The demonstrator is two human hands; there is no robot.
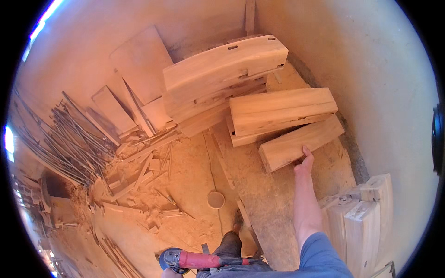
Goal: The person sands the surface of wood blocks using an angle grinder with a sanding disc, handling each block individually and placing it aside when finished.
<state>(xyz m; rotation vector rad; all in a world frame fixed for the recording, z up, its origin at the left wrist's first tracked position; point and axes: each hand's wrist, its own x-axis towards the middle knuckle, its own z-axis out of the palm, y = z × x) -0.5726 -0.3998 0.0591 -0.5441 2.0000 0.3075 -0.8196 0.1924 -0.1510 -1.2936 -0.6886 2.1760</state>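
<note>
My right hand (304, 162) grips the near edge of a thick wooden plank (301, 142), thumb on top and fingers hidden beneath. That plank lies tilted beside a stack of similar planks (283, 107) on the dusty bench (273, 204). Low in the picture, my left hand (171, 274) is closed at the head of a red angle grinder (197, 260); only part of this hand shows. The grinder has a grey head and a blue-rimmed disc (163, 259), and it lies across in front of my body, well apart from the planks.
Larger slotted wooden pieces (227, 62) are stacked at the far end. More wooden blocks (359, 227) stand at the right by the wall. Offcuts and sawdust (139, 185) litter the floor, with thin rods (69, 143) at left. A cord (211, 167) runs past a round disc (215, 199).
</note>
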